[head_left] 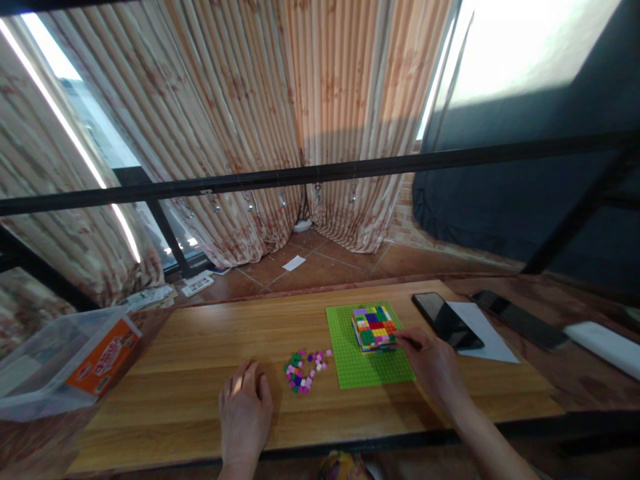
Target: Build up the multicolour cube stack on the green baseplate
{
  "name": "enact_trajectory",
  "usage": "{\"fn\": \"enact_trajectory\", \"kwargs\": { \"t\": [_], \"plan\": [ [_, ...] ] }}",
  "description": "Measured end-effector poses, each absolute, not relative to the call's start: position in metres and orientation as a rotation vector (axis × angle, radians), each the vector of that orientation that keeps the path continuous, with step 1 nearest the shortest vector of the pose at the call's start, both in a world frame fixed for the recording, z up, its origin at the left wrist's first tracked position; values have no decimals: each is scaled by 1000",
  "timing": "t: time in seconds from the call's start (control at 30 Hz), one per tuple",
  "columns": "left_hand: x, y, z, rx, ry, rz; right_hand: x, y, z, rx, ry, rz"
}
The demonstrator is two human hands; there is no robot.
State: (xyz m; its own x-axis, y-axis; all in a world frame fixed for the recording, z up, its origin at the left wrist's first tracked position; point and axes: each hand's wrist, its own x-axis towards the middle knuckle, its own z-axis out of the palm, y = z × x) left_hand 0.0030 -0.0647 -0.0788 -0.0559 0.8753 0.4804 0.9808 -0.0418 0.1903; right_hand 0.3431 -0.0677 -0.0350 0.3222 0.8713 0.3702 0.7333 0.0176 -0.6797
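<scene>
A block of multicoloured building bricks (374, 329) stands on a green studded baseplate (345, 370). My right hand (434, 365) reaches in from the right, thumb and forefinger pinched at the block's near right edge. Whatever sits between those fingertips is too small to make out. To the left of the baseplate lies a loose pile of small bricks (299, 382), mostly pink, purple, green and white. My left hand (245, 410) rests on the wooden table left of this pile, fingers loosely bent, with nothing seen in it.
A black phone (447, 320) lies partly on white paper (487, 333) right of the baseplate. Beyond it are a dark flat object (520, 319) and a white object (607, 347). A clear plastic bin (43, 363) with an orange label stands left of the table (200, 347). A black bar (280, 177) crosses behind.
</scene>
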Motion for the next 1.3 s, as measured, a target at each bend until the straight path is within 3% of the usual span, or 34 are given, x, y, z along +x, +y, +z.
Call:
{"fn": "enact_trajectory", "kwargs": {
  "t": [0.27, 0.5, 0.7, 1.3],
  "plan": [
    [3, -65, -80, -1980, -2014, -726, 345, -67, -37, -1765, -1369, 229],
    [4, -65, -79, -1975, -2020, -728, 346, -59, -41, -1573, -965, 702],
    [4, -65, -79, -1972, -1995, -727, 348, -54, -46, -1494, -786, 867],
    [5, -67, -80, -1969, -2006, -740, 344, -54, -45, -1355, -610, 1032]
  ]
}}
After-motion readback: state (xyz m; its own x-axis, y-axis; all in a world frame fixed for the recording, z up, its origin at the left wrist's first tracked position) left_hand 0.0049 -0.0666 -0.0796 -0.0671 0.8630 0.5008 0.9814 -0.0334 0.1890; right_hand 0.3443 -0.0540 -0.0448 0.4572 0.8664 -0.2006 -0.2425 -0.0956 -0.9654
